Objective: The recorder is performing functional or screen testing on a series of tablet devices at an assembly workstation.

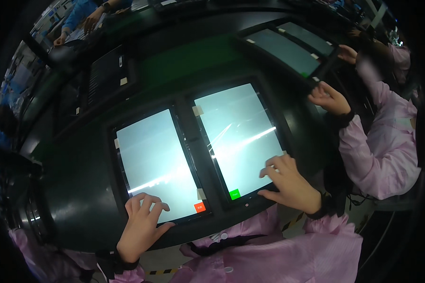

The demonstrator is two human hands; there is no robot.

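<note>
Two lit flat screens lie side by side in a black tray [190, 128] in front of me. Over the near left corner of the left screen [153, 151] rests my left hand [144, 219], fingers spread and curved, holding nothing. This screen shows a small red square near its lower right corner. My right hand [290, 184] hovers at the near right corner of the right screen [236, 132], its fingers apart and nothing in them. A green square glows at that screen's lower left corner. Pale tape tabs stick to the screens' edges.
Another tray with two lit screens [283, 49] stands at the far right, beside a co-worker's hand [330, 97] in a pink sleeve. At the far left is a tray with a dark panel [106, 75]. Across the green-black table [75, 188], a person in blue works.
</note>
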